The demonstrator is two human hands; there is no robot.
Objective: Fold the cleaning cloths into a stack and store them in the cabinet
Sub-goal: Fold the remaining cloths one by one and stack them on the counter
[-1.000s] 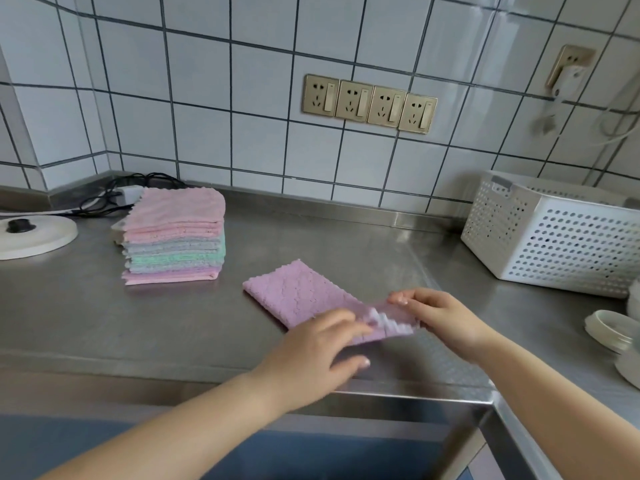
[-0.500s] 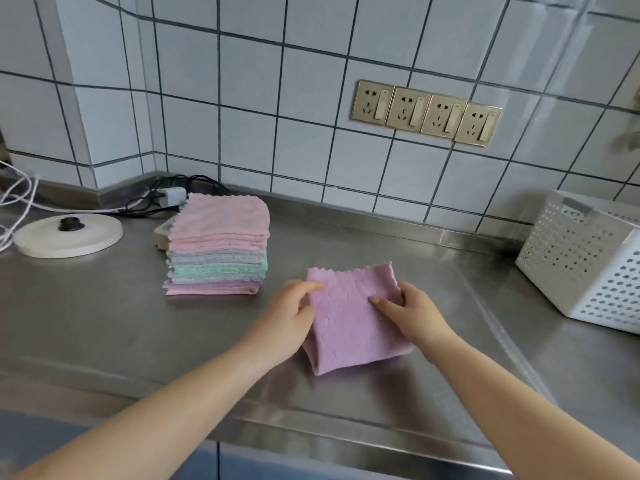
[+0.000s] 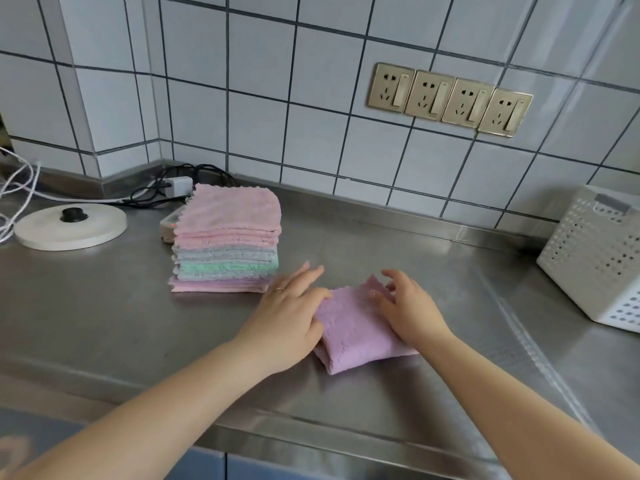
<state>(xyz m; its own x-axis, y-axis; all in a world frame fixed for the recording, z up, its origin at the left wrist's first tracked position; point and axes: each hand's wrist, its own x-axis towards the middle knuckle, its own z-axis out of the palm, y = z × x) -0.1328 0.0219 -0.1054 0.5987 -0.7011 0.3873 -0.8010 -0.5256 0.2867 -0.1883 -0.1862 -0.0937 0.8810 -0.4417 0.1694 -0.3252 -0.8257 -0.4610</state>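
A folded lilac cloth (image 3: 353,332) lies on the steel counter (image 3: 104,317) in front of me. My left hand (image 3: 289,313) rests on its left edge, fingers stretched forward and thumb on the cloth. My right hand (image 3: 408,310) presses on its right side, fingers bent over the far corner, which is lifted a little. To the left stands a neat stack of folded cloths (image 3: 227,242), pink on top, then grey, green and lilac layers. No cabinet interior is visible.
A white perforated basket (image 3: 595,258) stands at the right. A round white lid with a black knob (image 3: 71,225) lies at the left, with cables and a charger (image 3: 178,187) behind the stack. Gold wall sockets (image 3: 450,98) sit above. The counter's front edge runs below my arms.
The cloth went from half-folded flat to a smaller folded square between both hands. My view has shifted left and closer, so the basket now sits at the right edge.
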